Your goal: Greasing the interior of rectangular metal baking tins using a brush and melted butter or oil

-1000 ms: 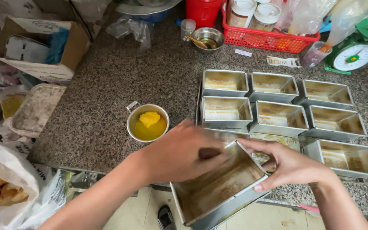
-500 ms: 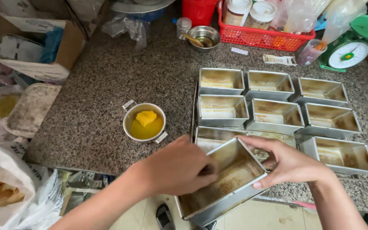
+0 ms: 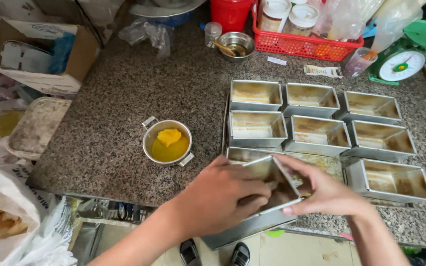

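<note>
Down at the near edge of a speckled granite counter (image 3: 124, 108), two bare hands work on one rectangular metal loaf tin (image 3: 257, 207). The tin is lifted off the counter and tipped steeply, its open mouth facing up and toward the right, partly over the counter's edge. The left hand (image 3: 218, 194) reaches into the tin's mouth with its fingers curled inward; they seem to press against the inside, but whether they pinch anything is hidden. The right hand (image 3: 326, 189) grips the tin from the right side, thumb along the near rim and fingers bent over the far rim, closed firmly on it.

Just behind the hands, a batch of matching empty tins (image 3: 316, 128) sits in close rows on the counter, their insides streaked brown. To the left of the hands, near but apart, stands a small round metal pot (image 3: 167, 143) with two handles, holding a yellow lump in yellow liquid. Farther back are a red plastic basket (image 3: 301, 44) of jars, a small steel bowl (image 3: 237, 44), and a green kitchen scale (image 3: 405, 56) at the far right. A cardboard box (image 3: 40, 54) rests at the far left.
</note>
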